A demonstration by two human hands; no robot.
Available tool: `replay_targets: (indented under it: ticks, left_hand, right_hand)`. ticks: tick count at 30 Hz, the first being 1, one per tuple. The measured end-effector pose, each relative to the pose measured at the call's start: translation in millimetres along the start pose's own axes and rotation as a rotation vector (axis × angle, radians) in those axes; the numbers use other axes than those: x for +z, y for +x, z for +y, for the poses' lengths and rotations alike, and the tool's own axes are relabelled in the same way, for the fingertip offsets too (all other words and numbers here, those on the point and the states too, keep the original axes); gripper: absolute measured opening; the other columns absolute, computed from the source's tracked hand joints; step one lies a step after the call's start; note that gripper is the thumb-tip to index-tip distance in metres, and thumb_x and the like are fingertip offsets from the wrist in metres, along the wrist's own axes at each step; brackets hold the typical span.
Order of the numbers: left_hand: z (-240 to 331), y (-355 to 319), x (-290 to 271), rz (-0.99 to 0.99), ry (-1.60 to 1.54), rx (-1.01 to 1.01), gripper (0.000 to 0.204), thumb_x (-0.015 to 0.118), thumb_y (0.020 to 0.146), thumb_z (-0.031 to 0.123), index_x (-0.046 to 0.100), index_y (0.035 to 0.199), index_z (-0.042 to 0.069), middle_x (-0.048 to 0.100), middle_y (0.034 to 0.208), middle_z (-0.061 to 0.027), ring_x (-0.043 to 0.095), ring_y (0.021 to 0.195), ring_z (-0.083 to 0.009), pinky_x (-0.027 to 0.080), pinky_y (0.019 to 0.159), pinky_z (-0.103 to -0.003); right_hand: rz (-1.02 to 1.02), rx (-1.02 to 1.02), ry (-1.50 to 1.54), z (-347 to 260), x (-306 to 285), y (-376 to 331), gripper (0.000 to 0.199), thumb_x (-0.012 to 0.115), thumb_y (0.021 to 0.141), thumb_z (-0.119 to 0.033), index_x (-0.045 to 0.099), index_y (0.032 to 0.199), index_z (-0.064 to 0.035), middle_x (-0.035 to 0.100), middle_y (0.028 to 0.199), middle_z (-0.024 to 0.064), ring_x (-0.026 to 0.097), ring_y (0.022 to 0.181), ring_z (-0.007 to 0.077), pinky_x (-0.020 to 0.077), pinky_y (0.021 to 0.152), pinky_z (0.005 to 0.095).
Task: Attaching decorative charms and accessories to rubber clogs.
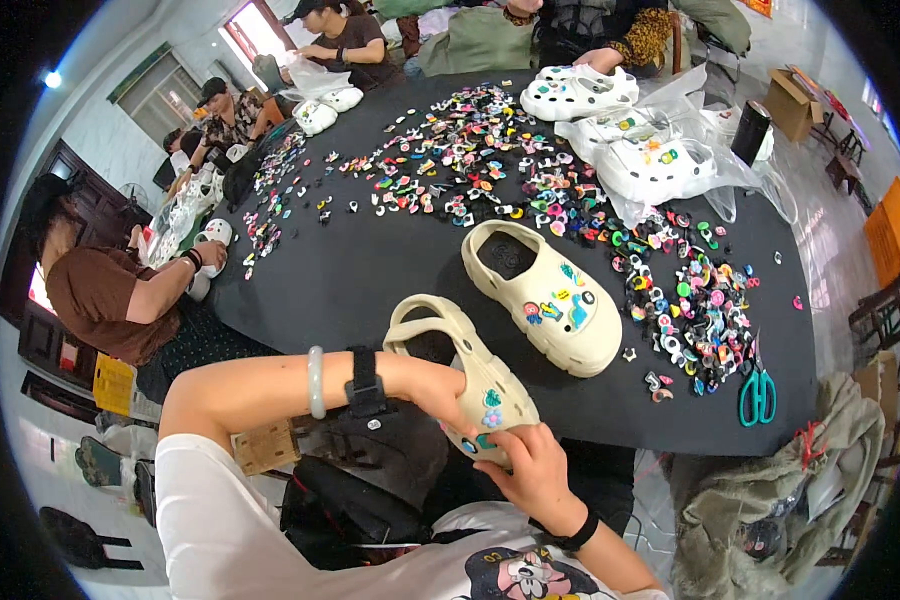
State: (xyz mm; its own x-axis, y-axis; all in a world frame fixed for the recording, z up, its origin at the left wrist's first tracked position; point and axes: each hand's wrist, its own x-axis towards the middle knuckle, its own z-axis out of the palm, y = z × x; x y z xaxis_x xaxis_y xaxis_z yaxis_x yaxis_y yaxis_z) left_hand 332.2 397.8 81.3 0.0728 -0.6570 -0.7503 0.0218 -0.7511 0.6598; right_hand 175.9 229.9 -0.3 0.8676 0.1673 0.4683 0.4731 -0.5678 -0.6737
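A cream clog (505,405) is tilted at the table's near edge, its heel strap pointing away from me. My left hand (435,388) reaches into its opening and holds it; most of those fingers are hidden inside. At the toe, my right hand (532,468) is closed, fingertips pinching at a small green shoe charm (485,440). A flower charm (492,417) and a green leaf charm (493,398) sit above it on the upper. Beyond stands the matching cream clog (560,320), upright on the table, with several charms on its toe.
Loose shoe charms (685,310) spread across the black table (340,260) in a long band. Teal-handled scissors (757,395) lie at the right edge. White clogs in plastic bags (660,165) and a black cylinder (750,132) stand far right. Other people (120,285) sit around the table.
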Motion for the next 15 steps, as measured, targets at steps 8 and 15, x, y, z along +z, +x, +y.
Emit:
replay_targets:
  ticks: [8, 15]
  left_hand:
    - [-3, -3, -2, 0.121, 0.083, 0.089, 0.038, 0.066, 0.088, 0.019, 0.056, 0.122, 0.004, 0.064, 0.110, -0.0067, 0.060, 0.098, -0.0143, 0.051, 0.085, -0.031]
    - [-12, 9, -21, 0.075, -0.097, 0.183, 0.039, 0.067, 0.085, 0.015, 0.056, 0.120, 0.004, 0.064, 0.108, -0.0057, 0.059, 0.098, -0.0136, 0.050, 0.083, -0.030]
  right_hand:
    - [-0.086, -0.155, -0.253, -14, -1, 27, 0.033, 0.076, 0.069, -0.029, 0.059, 0.091, -0.0112, 0.054, 0.086, 0.0049, 0.053, 0.076, 0.0218, 0.0380, 0.063, 0.0371]
    - [0.028, -0.200, -0.343, -9, 10, 50, 0.028, 0.074, 0.073, -0.033, 0.056, 0.076, -0.0114, 0.047, 0.074, 0.0059, 0.049, 0.069, 0.0243, 0.0323, 0.060, 0.0370]
